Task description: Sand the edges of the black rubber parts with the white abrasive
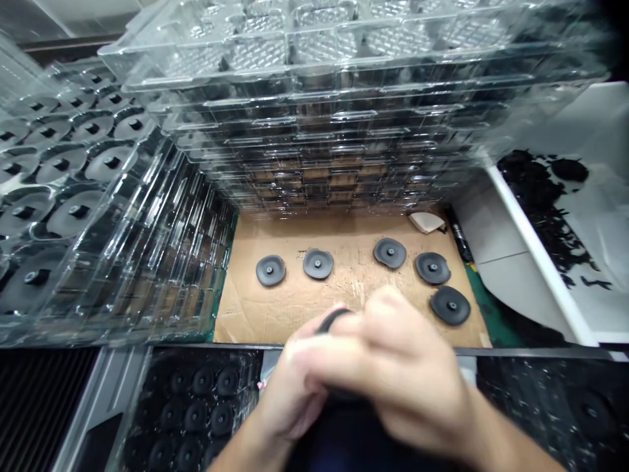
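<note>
Blurred left hand (pixel 295 383) and right hand (pixel 403 370) closed together around a dark piece (pixel 333 320), only its curved edge showing, black discs (pixel 318 265) on cardboard (pixel 246 314) beyond, clear tray stack (pixel 319 82) cropped above.

Bright, cool light, seemingly from overhead, throws hard white glints off the clear trays (pixel 324 72). The hands (pixel 398 367) blur with motion; the cardboard (pixel 344 229) looks crisper. Edges stretch, and the upper right corner goes black.

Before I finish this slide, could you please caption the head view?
Left hand and right hand hold a black part near five black hubbed discs on cardboard, beside stacked clear trays.
</note>
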{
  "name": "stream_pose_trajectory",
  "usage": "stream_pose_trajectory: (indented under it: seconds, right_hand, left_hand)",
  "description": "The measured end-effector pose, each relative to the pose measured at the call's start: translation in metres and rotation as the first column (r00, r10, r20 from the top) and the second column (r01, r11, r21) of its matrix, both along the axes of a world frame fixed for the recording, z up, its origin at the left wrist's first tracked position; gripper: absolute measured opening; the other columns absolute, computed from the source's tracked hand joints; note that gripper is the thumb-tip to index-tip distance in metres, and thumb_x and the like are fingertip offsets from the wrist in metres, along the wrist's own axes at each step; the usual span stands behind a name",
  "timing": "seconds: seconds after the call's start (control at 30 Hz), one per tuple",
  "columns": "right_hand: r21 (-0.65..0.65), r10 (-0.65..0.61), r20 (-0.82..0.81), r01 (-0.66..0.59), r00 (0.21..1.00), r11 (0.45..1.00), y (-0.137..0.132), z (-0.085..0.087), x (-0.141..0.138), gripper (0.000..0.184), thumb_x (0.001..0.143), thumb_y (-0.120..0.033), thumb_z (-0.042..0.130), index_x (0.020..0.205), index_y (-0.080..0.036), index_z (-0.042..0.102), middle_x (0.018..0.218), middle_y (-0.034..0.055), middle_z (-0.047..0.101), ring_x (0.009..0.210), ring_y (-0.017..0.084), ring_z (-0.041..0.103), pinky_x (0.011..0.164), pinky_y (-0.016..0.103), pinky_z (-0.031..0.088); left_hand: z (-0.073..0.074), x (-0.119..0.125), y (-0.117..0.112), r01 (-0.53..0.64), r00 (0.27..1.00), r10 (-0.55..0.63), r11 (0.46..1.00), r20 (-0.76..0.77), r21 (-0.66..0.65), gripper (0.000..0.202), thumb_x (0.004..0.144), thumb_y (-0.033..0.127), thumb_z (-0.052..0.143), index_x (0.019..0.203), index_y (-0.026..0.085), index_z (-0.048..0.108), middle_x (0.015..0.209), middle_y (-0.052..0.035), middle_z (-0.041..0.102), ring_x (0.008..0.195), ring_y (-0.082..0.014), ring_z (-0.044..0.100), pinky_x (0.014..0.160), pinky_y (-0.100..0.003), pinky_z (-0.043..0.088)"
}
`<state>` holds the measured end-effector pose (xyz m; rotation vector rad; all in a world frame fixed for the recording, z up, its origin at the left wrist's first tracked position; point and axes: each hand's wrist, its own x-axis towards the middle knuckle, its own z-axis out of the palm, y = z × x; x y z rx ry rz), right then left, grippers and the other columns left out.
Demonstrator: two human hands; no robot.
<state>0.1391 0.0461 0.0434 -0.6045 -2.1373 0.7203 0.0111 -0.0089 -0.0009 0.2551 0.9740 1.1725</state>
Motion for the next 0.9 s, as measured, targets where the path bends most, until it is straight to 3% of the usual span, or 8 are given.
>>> stream_pose_trajectory:
  seconds: [0.17, 0.37, 0.43, 0.53, 0.57, 0.67, 0.8, 0.9]
  right_hand:
    - [-0.404, -0.367, 0.147, 0.394, 0.919, 0.826, 0.008, -0.044, 0.025, 0.020, 0.089, -0.024, 0.053, 0.103, -0.026, 0.066, 0.099, 0.0016, 0.068, 0.083, 0.014, 0.062, 0.066, 0.024, 0.049]
    - [-0.422, -0.271, 0.252, 0.357, 0.929, 0.833, -0.012, -0.103, 0.030, 0.019, 0.084, -0.022, 0.053, 0.085, -0.018, 0.072, 0.067, 0.0019, 0.068, 0.058, 0.015, 0.062, 0.053, 0.025, 0.049]
    - [-0.411, -0.299, 0.267, 0.389, 0.916, 0.824, -0.012, -0.091, 0.029, 0.019, 0.084, -0.020, 0.053, 0.087, -0.018, 0.071, 0.070, 0.0024, 0.069, 0.057, 0.015, 0.061, 0.050, 0.024, 0.047]
    - [-0.355, -0.432, 0.214, 0.482, 0.876, 0.801, -0.011, -0.045, 0.025, 0.022, 0.087, -0.020, 0.052, 0.105, -0.019, 0.065, 0.097, 0.0049, 0.069, 0.074, 0.014, 0.063, 0.056, 0.023, 0.048]
    - [-0.284, -0.477, 0.146, 0.498, 0.867, 0.819, -0.012, -0.029, 0.022, 0.025, 0.087, -0.018, 0.052, 0.110, -0.019, 0.063, 0.100, 0.0050, 0.068, 0.080, 0.015, 0.063, 0.062, 0.023, 0.049]
    - [-0.064, -0.274, 0.031, 0.276, 0.961, 0.959, -0.021, 0.006, 0.012, 0.027, 0.087, -0.011, 0.049, 0.111, -0.011, 0.061, 0.092, 0.0081, 0.069, 0.081, 0.017, 0.061, 0.073, 0.029, 0.048]
    - [-0.169, -0.055, 0.122, 0.075, 0.991, 0.983, -0.023, 0.014, 0.003, 0.025, 0.086, -0.006, 0.046, 0.104, -0.012, 0.062, 0.080, 0.0051, 0.067, 0.070, 0.015, 0.059, 0.066, 0.028, 0.047]
    - [-0.092, -0.144, 0.088, 0.152, 0.986, 0.984, -0.017, 0.012, -0.003, 0.023, 0.086, -0.008, 0.045, 0.102, -0.010, 0.062, 0.075, 0.0052, 0.065, 0.065, 0.015, 0.055, 0.061, 0.029, 0.045]
  left_hand:
    - [0.002, -0.003, -0.005, -0.077, 0.972, 0.077, 0.997, 0.221, -0.006, 0.057, 0.048, 0.031, 0.086, 0.101, 0.025, 0.068, 0.107, -0.0050, 0.070, 0.092, -0.0213, 0.066, 0.081, -0.027, 0.051]
    - [-0.001, -0.006, -0.006, -0.085, 0.967, 0.091, 0.996, 0.238, -0.036, 0.054, 0.052, 0.026, 0.084, 0.103, 0.024, 0.066, 0.109, -0.0034, 0.067, 0.098, -0.0221, 0.063, 0.085, -0.030, 0.050]
    - [0.000, -0.004, -0.004, -0.075, 0.972, 0.083, 0.996, 0.217, -0.047, 0.057, 0.052, 0.027, 0.084, 0.106, 0.025, 0.064, 0.111, -0.0039, 0.066, 0.101, -0.0221, 0.062, 0.087, -0.030, 0.050]
    - [0.003, 0.002, -0.002, -0.091, 0.980, 0.098, 0.995, 0.176, -0.048, 0.065, 0.053, 0.027, 0.084, 0.113, 0.023, 0.060, 0.114, -0.0059, 0.066, 0.102, -0.0205, 0.061, 0.088, -0.029, 0.049]
    - [0.005, 0.004, -0.001, -0.093, 0.982, 0.099, 0.995, 0.162, -0.044, 0.065, 0.054, 0.027, 0.083, 0.114, 0.023, 0.060, 0.114, -0.0060, 0.066, 0.101, -0.0195, 0.061, 0.089, -0.028, 0.048]
    - [0.007, 0.006, 0.001, -0.050, 0.988, 0.049, 0.999, 0.146, 0.001, 0.052, 0.061, 0.024, 0.079, 0.110, 0.021, 0.062, 0.109, -0.0052, 0.068, 0.099, -0.0187, 0.063, 0.091, -0.027, 0.047]
    - [0.010, 0.004, 0.003, -0.049, 0.989, 0.043, 0.998, 0.138, 0.040, 0.045, 0.061, 0.017, 0.079, 0.103, 0.025, 0.064, 0.102, 0.0000, 0.070, 0.089, -0.0166, 0.066, 0.086, -0.026, 0.050]
    - [0.014, 0.006, 0.007, 0.017, 0.990, -0.020, 1.000, 0.141, 0.024, 0.042, 0.054, 0.030, 0.083, 0.092, 0.020, 0.068, 0.086, -0.0001, 0.071, 0.089, -0.0169, 0.065, 0.085, -0.023, 0.049]
